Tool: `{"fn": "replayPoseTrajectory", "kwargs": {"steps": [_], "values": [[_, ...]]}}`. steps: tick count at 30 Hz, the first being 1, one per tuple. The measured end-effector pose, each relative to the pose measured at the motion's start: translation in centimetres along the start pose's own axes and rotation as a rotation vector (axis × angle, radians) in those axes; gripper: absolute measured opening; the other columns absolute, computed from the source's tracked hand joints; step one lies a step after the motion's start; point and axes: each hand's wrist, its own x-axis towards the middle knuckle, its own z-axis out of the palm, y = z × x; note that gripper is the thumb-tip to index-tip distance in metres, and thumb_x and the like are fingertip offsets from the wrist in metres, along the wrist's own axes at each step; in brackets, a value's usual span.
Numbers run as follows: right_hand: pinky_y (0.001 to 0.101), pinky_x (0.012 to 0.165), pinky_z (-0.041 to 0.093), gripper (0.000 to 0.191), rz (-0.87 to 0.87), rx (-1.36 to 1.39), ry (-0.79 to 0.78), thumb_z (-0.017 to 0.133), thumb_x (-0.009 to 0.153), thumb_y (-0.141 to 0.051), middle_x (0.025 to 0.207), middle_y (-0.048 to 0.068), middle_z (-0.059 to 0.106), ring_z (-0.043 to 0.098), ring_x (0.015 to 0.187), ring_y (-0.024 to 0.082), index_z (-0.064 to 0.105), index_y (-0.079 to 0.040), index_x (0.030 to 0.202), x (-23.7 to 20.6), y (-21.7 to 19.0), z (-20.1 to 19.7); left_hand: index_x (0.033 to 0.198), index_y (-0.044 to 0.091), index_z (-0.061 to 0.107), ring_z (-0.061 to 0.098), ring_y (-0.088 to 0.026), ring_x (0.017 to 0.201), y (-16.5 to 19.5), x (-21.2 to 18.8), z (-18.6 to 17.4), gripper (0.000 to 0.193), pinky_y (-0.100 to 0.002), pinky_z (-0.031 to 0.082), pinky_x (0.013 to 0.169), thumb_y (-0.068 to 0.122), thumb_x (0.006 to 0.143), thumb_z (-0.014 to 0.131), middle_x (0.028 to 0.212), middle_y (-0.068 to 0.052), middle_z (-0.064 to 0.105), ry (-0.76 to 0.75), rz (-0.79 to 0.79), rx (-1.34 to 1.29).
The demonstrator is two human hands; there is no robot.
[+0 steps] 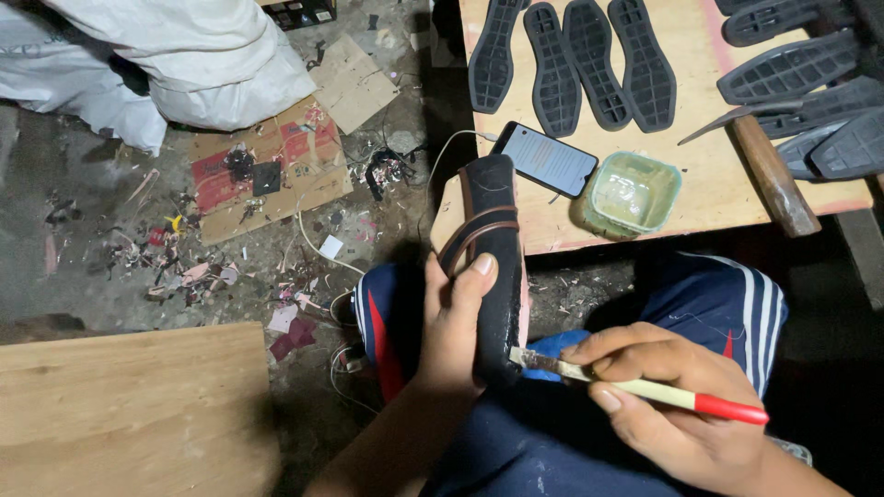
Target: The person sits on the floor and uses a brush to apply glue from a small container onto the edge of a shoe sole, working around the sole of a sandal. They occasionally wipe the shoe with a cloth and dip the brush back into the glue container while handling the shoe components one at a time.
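My left hand (451, 327) grips a black sandal (494, 248) with brown straps, held upright over my lap with its heel end down. My right hand (668, 400) holds a small brush (645, 388) with a pale handle and a red end. The brush's bristles touch the lower edge of the sandal. Both hands sit above my knees, which are in dark blue trousers with stripes.
A wooden table (700, 175) ahead carries several black rubber soles (571, 64), a phone (543, 158), a green square tub (633, 191) and a hammer (769, 175). A wooden board (129, 405) lies at lower left. Cardboard (267, 161), scraps and white sacks (157, 55) litter the floor.
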Motion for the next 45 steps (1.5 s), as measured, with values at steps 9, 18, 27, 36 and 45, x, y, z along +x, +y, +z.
{"fn": "replayPoseTrajectory", "kwargs": {"steps": [9, 18, 27, 36, 45], "values": [[0.0278, 0.078, 0.06, 0.02, 0.008, -0.15, 0.124, 0.071, 0.089, 0.0, 0.114, 0.018, 0.075, 0.074, 0.089, 0.017, 0.064, -0.003, 0.107, 0.7, 0.2, 0.1, 0.134, 0.006, 0.046, 0.064, -0.016, 0.076, 0.2, -0.1, -0.3, 0.044, -0.03, 0.055, 0.067, 0.017, 0.094, 0.061, 0.095, -0.012, 0.065, -0.059, -0.004, 0.102], [0.0284, 0.079, 0.063, 0.022, -0.088, -0.142, -0.005, 0.073, 0.089, -0.001, 0.113, 0.017, 0.075, 0.074, 0.093, 0.02, 0.062, -0.003, 0.108, 0.6, -0.6, 0.3, 0.138, 0.002, 0.043, 0.062, -0.019, 0.075, 0.0, -0.2, -0.7, 0.051, -0.032, 0.055, 0.064, 0.02, 0.094, 0.06, 0.097, -0.014, 0.064, -0.121, -0.015, 0.059], [0.0292, 0.082, 0.058, 0.02, -0.099, -0.4, 0.311, 0.07, 0.091, 0.003, 0.112, 0.02, 0.069, 0.071, 0.092, 0.02, 0.062, 0.002, 0.109, 0.5, 1.2, -0.4, 0.158, 0.021, 0.013, 0.067, -0.026, 0.098, -0.6, -0.2, -2.5, 0.082, -0.042, 0.06, 0.08, 0.024, 0.092, 0.062, 0.126, -0.021, 0.06, -0.239, -0.04, -0.085], [0.0263, 0.082, 0.059, 0.02, 0.055, -0.123, 0.658, 0.069, 0.106, -0.004, 0.101, 0.012, 0.067, 0.07, 0.084, 0.017, 0.062, 0.004, 0.122, 1.1, 5.3, -5.4, 0.167, 0.014, 0.007, 0.065, -0.038, 0.115, 3.0, -3.2, -8.7, 0.107, -0.048, 0.058, 0.095, 0.048, 0.085, 0.068, 0.148, -0.027, 0.051, -0.209, -0.161, 0.066], [0.0279, 0.067, 0.052, 0.011, 0.349, 0.212, 0.859, 0.066, 0.108, -0.009, 0.095, 0.008, 0.067, 0.066, 0.077, 0.017, 0.061, -0.002, 0.114, 3.5, 15.8, -11.9, 0.115, 0.002, 0.07, 0.071, -0.03, 0.074, -0.7, -1.5, -17.8, 0.084, -0.046, 0.059, 0.067, 0.074, 0.092, 0.033, 0.089, -0.014, 0.074, 0.129, -0.551, -0.256]]}}
